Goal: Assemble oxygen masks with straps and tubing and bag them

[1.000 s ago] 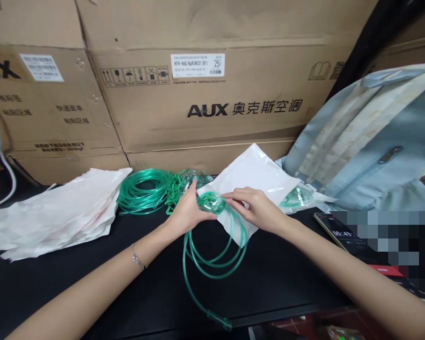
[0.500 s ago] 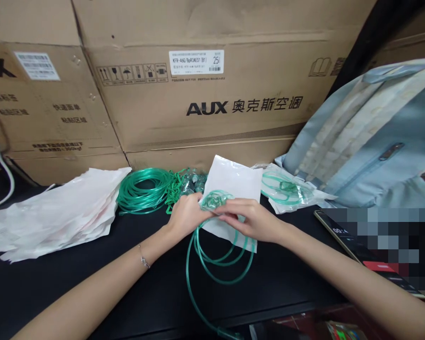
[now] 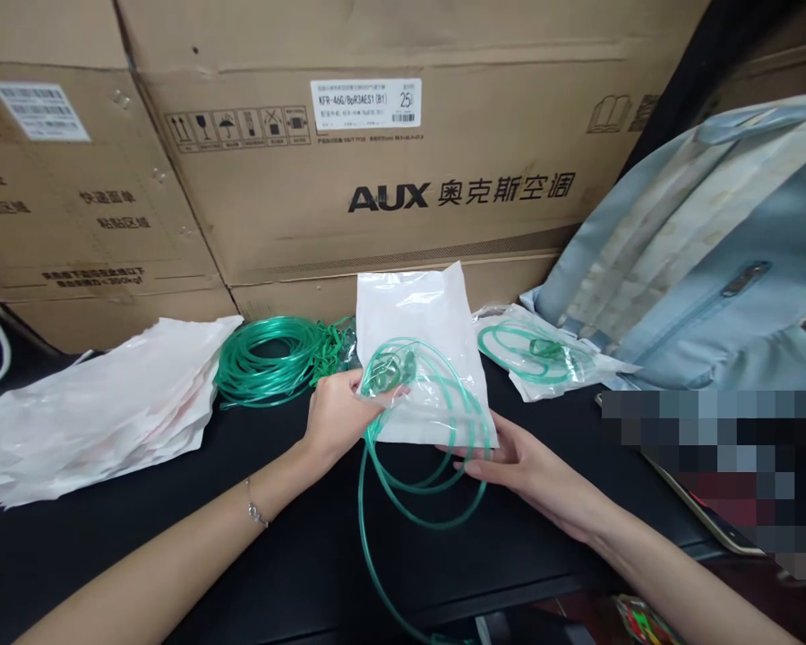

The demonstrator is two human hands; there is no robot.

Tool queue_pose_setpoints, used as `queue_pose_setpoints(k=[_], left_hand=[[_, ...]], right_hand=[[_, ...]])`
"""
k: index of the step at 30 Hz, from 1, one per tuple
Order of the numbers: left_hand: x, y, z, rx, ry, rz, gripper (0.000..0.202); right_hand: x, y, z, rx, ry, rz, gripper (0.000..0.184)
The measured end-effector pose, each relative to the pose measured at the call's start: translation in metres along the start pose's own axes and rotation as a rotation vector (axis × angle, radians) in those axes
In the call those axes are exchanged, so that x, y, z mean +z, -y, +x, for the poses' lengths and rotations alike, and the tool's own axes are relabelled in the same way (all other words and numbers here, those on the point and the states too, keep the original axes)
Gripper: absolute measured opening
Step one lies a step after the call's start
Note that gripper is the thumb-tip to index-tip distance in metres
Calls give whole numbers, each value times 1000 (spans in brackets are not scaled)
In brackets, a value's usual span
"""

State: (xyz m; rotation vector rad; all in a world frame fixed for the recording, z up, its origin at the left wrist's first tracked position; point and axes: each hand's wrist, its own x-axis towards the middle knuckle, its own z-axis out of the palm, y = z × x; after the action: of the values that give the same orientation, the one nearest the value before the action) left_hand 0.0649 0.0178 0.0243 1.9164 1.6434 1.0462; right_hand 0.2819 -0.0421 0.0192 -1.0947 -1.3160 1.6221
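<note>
- The free end of the green tubing [image 3: 436,527] dangles on the near side of the white pouch [image 3: 426,309]; its loops hang below the pouch's lower edge, over the black table [image 3: 295,573].
- At the pouch's lower right corner is the right hand [image 3: 520,461], fingers partly behind it and thumb beside the tubing; I cannot tell how firmly it grips.
- The left hand [image 3: 339,412] is clamped on the pouch's left edge, a bracelet [image 3: 256,512] on that wrist.
- Within the pouch, behind clear film, lie a clear green piece [image 3: 403,365] and more tubing.
- Left of the pouch: a stack of flat white pouches [image 3: 107,394], then a large green coil [image 3: 242,358], then green straps [image 3: 332,354] just beside it.
- Right of the pouch: a filled pouch [image 3: 570,376], then a pale blue backpack [image 3: 698,242].
- Behind the pouch stands a cardboard box [image 3: 282,206] printed "AUX".
</note>
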Motion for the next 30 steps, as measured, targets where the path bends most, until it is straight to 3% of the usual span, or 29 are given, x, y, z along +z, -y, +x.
queue_pose_setpoints(k=[4,8,10,14,16,19,21,24,27,30], left_hand=[[-11,-1,-1,-2,126,-65,38],[-27,2,-8,-144,461,-395,44],[-30,4,-12,-205,516,-483,45],[-25,6,-18,-287,440,-526,40],[-22,7,-18,-309,371,-533,37],[-20,10,-16,-345,283,-535,36],[-21,10,-15,-360,276,-542,36],[-21,6,-19,-347,327,-558,37],[-19,0,-24,-385,374,-575,50],[-16,-1,-28,-418,300,-592,53]], right_hand=[[2,3,17,22,7,37,48],[-1,2,32,71,-133,45,33],[0,4,36,98,-218,13,28],[7,10,41,96,-296,-77,26],[7,14,40,90,-216,-66,27],[3,18,36,102,2,-19,33],[1,17,36,116,44,-21,34],[2,13,40,120,-111,-53,28],[8,9,46,95,-260,-93,29],[11,11,46,79,-239,-94,32]])
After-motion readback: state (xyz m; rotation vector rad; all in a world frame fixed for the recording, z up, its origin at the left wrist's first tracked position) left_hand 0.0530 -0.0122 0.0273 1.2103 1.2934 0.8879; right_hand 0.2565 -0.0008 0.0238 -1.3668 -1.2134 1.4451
